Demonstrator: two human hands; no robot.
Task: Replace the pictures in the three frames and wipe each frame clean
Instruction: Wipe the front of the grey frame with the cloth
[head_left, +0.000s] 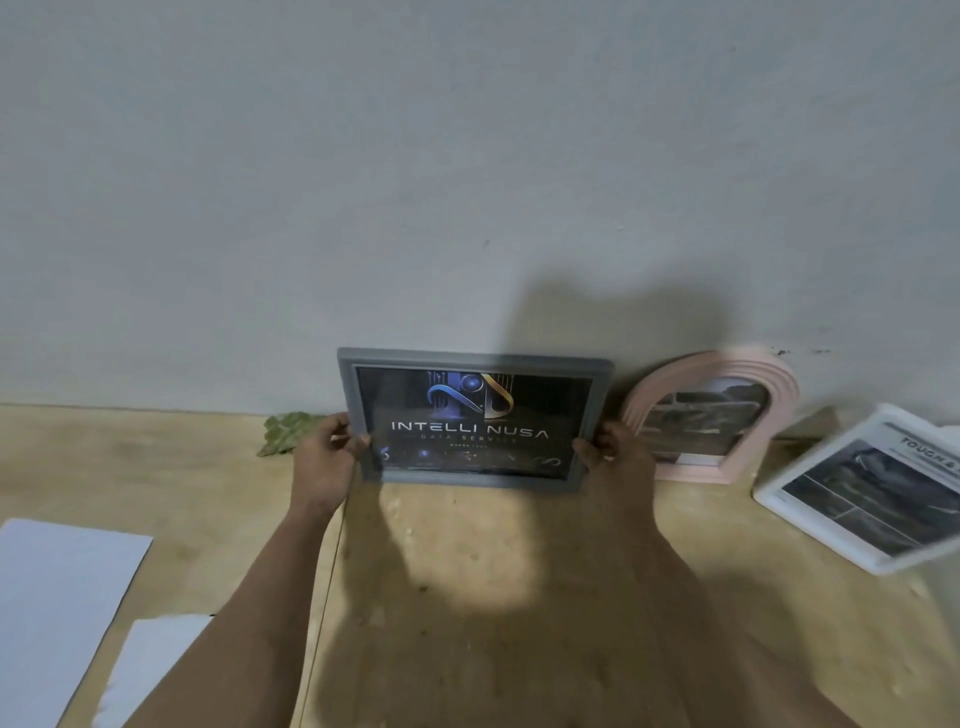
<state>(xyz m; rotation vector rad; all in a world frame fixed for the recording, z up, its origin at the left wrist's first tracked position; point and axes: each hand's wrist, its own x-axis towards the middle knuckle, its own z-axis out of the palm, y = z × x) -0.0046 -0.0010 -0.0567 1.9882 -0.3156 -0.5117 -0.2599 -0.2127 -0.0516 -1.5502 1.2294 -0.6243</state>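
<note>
Hands gripped a grey frame (475, 418) upright against the wall: left hand (330, 449) on one side edge, right hand (610, 449) opposite. Beyond the right hand, a pink frame (727, 415) stood partly hidden; a white frame (872, 493) was blurred and cut off.

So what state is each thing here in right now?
grey frame: upright by the wall, dark picture inside, held at both sides.
left hand: grips its left edge.
right hand: grips its right edge.
pink arched frame: leaning on the wall.
white frame: lying tilted.
green cloth: crumpled.
</note>
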